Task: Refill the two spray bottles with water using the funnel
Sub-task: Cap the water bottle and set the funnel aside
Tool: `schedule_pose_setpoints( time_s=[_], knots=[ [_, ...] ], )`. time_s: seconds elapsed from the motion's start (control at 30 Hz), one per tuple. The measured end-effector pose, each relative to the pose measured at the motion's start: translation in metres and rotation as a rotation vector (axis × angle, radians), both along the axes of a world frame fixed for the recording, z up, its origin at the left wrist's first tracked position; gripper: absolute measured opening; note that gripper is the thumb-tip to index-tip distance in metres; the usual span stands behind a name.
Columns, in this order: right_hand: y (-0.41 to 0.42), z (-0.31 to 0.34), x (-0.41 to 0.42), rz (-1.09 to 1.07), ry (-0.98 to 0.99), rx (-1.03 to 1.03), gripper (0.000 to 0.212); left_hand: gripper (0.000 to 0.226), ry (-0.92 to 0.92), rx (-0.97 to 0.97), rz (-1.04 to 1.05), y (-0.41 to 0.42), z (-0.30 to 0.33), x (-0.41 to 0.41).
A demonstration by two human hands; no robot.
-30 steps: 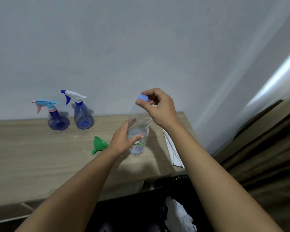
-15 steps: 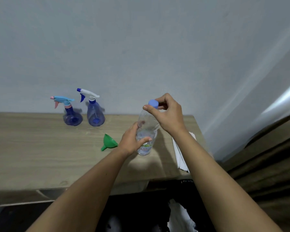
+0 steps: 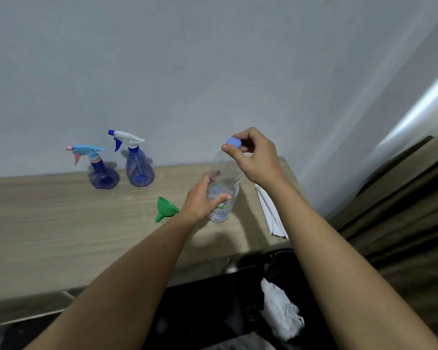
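A clear plastic water bottle (image 3: pixel 224 173) stands on the wooden table (image 3: pixel 61 223), partly filled. My left hand (image 3: pixel 200 200) grips its body. My right hand (image 3: pixel 256 157) pinches its blue cap (image 3: pixel 233 142) from above. A green funnel (image 3: pixel 165 208) lies on its side just left of my left wrist. Two blue spray bottles stand by the wall at the back left: one with a light-blue and pink trigger head (image 3: pixel 99 170), one with a white and blue head (image 3: pixel 138 165).
A stack of white paper (image 3: pixel 271 213) lies at the table's right edge. Below the table's front edge sits a black bin (image 3: pixel 276 263) holding crumpled white material (image 3: pixel 281 309). A brown curtain (image 3: pixel 402 210) hangs at the right.
The camera view shifted a little; both hands stay on the bottle and cap. My right hand's fingers have turned slightly around the cap.
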State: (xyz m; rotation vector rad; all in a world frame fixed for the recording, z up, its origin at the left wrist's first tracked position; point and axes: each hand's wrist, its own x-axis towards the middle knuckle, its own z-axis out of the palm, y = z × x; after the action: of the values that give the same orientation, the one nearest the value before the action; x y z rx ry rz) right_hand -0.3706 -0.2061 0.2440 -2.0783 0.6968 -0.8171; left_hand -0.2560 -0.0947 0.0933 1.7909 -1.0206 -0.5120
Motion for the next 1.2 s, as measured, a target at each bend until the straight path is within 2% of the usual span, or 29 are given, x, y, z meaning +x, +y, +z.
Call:
schedule_pose_setpoints(
  time_s=[0.23,0.37,0.47,0.6,0.67,0.77,1.0,1.2],
  knots=[
    [0.011,-0.006,-0.004,-0.02,-0.075,0.077,0.029,0.083,0.03,-0.005,0.0,0.004,-0.003,0.0],
    [0.017,-0.014,-0.004,-0.039,-0.114,0.041,0.034,0.088,0.022,-0.029,0.003,0.005,-0.004,0.0],
    [0.02,-0.021,-0.01,-0.021,-0.146,0.027,0.048,0.092,-0.011,-0.045,-0.031,0.005,-0.003,0.003],
    [0.023,-0.039,-0.013,-0.03,-0.149,0.077,0.08,0.121,-0.024,-0.052,-0.037,0.007,-0.003,0.004],
    [0.024,-0.054,-0.013,-0.059,-0.13,0.094,0.092,0.128,-0.035,-0.055,-0.028,0.014,-0.007,0.007],
    [0.026,-0.08,-0.019,-0.095,-0.093,0.154,0.103,0.118,-0.083,-0.05,-0.001,0.033,-0.014,0.018],
    [0.032,-0.13,-0.02,-0.145,-0.033,0.238,0.088,0.095,-0.182,0.038,0.196,0.086,-0.038,0.057],
    [0.037,-0.15,-0.009,-0.178,-0.085,0.278,0.087,0.098,-0.168,0.084,0.296,0.115,-0.068,0.075]
  ],
)
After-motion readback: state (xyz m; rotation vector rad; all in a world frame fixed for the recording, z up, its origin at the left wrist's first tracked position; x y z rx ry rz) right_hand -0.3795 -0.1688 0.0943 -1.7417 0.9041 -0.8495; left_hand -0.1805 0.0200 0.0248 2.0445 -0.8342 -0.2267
